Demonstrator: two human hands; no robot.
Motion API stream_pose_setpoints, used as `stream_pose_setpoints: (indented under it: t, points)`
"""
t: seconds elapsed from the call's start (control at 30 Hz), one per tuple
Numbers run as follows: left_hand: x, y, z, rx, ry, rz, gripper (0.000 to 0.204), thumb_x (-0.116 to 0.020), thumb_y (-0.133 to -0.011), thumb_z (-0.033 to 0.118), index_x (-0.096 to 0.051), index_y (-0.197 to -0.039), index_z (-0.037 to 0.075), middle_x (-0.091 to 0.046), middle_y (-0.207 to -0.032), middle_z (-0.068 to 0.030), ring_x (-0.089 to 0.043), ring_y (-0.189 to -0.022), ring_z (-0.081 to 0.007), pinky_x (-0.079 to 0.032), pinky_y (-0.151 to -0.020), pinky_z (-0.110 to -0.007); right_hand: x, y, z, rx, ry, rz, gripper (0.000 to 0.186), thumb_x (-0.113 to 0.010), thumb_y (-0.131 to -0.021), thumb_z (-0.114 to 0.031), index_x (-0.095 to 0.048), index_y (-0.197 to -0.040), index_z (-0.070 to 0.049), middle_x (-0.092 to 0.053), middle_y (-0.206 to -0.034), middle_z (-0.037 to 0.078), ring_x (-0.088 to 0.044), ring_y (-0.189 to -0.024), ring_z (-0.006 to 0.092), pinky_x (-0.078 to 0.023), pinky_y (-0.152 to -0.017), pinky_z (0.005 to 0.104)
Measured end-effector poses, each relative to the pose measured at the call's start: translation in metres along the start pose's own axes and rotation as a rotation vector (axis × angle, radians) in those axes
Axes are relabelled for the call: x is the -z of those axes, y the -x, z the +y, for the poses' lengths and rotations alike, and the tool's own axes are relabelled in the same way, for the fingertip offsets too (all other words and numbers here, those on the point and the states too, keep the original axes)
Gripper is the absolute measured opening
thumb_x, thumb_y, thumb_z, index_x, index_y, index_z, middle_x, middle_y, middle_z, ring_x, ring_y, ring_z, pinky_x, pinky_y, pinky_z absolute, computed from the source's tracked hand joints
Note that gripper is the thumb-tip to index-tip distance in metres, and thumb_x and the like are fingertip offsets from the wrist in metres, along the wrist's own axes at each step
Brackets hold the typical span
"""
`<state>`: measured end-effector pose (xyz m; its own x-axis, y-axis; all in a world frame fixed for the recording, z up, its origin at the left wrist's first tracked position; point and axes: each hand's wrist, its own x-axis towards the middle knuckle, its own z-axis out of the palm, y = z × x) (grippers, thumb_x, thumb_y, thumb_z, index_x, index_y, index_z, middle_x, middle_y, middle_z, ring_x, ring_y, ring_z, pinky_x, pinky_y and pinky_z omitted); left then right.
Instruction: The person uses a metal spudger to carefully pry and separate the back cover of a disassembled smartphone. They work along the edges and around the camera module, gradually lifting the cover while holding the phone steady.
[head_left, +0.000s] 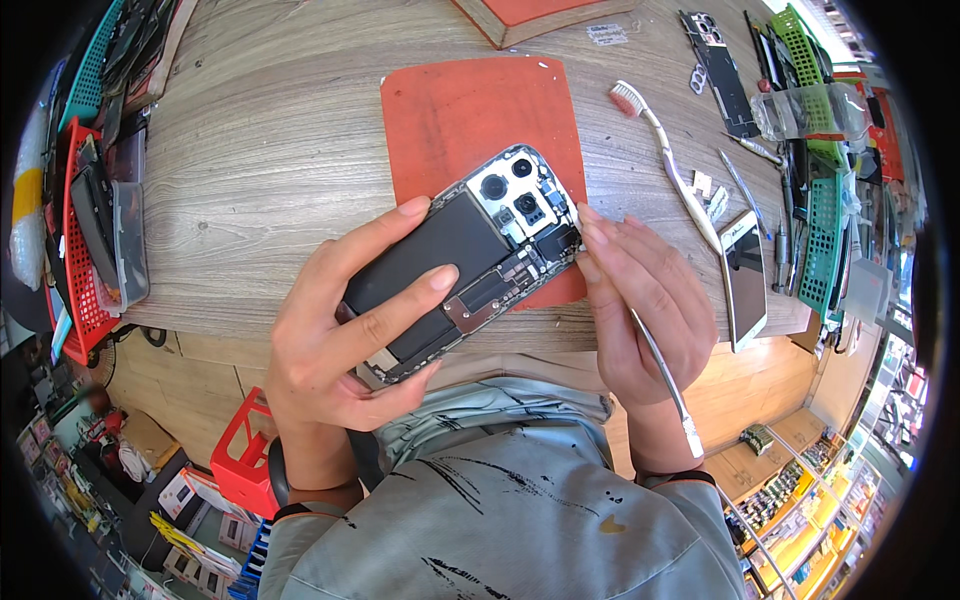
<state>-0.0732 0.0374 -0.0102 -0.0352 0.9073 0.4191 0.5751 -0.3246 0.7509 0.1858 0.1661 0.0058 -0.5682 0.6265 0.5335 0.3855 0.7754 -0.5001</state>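
An opened smartphone [425,250] is tilted in my left hand [330,315], its fingers wrapped around the frame and one fingertip lying over the inside. The black battery, camera lenses and circuit board are exposed. My right hand [650,300] is closed, with thumb and forefinger pinched at the phone's right edge near the cameras. A slim metal rod-like tool [660,368] runs through that hand and sticks out toward my forearm, with a flattened end. Its other tip is hidden by the fingers. Beneath the phone lies a red mat [480,115] on the wooden table [260,130].
To the right are a toothbrush [668,165], a white phone [744,280], a dark phone part [722,75] and screwdrivers [785,245]. Green baskets [820,240] line the right edge. A red basket [85,260] and clear box [130,235] stand left. A red-topped block [530,15] lies at the back.
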Motion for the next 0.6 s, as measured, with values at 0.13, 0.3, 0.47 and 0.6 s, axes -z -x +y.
stream_pose_setpoints:
  t: [0.13,0.3,0.47,0.6]
  points:
    - [0.0,-0.003,-0.005,-0.027,-0.008,-0.003,0.071,-0.083,-0.062,0.019,-0.087,-0.131,0.001,-0.068,-0.152,-0.0354,-0.075,-0.124,-0.0416,-0.062,-0.099,-0.044,-0.002,-0.004,0.002,0.009,0.019,0.007,0.04,-0.091,-0.087,0.004,-0.084,-0.126,-0.003,-0.087,-0.118,0.017,-0.085,-0.105,0.0288,-0.068,-0.099,0.0426]
    - [0.001,-0.003,-0.006,-0.029,-0.012,-0.006,0.072,-0.083,-0.062,0.019,-0.087,-0.131,0.001,-0.068,-0.152,-0.0353,-0.075,-0.126,-0.0417,-0.062,-0.1,-0.044,-0.002,-0.005,0.002,0.004,0.007,0.006,0.039,-0.091,-0.088,0.003,-0.085,-0.126,-0.004,-0.087,-0.119,0.016,-0.085,-0.105,0.0296,-0.068,-0.098,0.0427]
    - [-0.001,-0.001,-0.004,0.011,-0.011,0.014,0.074,-0.082,-0.058,0.019,-0.088,-0.131,0.006,-0.069,-0.151,-0.0337,-0.074,-0.13,-0.0445,-0.062,-0.105,-0.048,0.004,-0.009,0.008,-0.021,-0.077,-0.025,0.04,-0.089,-0.089,0.003,-0.085,-0.128,-0.006,-0.087,-0.121,0.015,-0.085,-0.108,0.0309,-0.067,-0.1,0.0446]
    - [-0.001,-0.001,-0.003,0.026,-0.02,0.016,0.074,-0.082,-0.057,0.018,-0.088,-0.13,0.009,-0.069,-0.15,-0.0331,-0.074,-0.131,-0.0456,-0.062,-0.107,-0.049,0.018,-0.019,0.014,0.0,-0.112,-0.12,0.041,-0.087,-0.089,0.003,-0.086,-0.129,-0.006,-0.087,-0.124,0.014,-0.084,-0.11,0.0324,-0.067,-0.101,0.0461]
